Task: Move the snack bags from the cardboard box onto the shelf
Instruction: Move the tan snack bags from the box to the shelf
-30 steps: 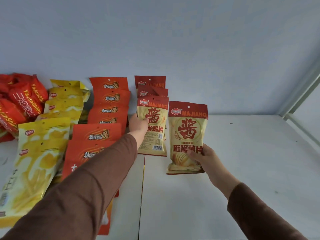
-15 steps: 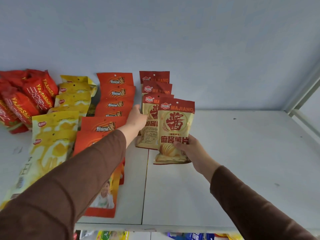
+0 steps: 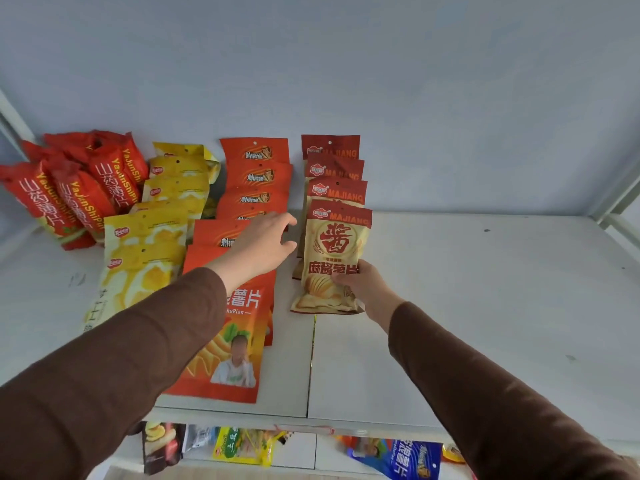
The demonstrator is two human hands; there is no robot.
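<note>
A cream-and-red MAJIANG snack bag (image 3: 332,247) stands at the front of a row of like bags (image 3: 334,168) on the white shelf (image 3: 485,306). My right hand (image 3: 360,285) grips this front bag at its lower right corner. My left hand (image 3: 266,244) hovers with spread fingers just left of the row, over the orange bags, and holds nothing. The cardboard box is out of view.
Left of the MAJIANG row stand rows of orange bags (image 3: 254,174), yellow bags (image 3: 162,216) and red YaJunShiPin bags (image 3: 79,188). The shelf's right half is bare up to a metal post (image 3: 620,195). More snack bags (image 3: 242,445) lie on a lower shelf.
My right hand has carried the bag left and back, setting it against the front of the MAJIANG row. My left hand has let go of the row and drawn back, fingers spread.
</note>
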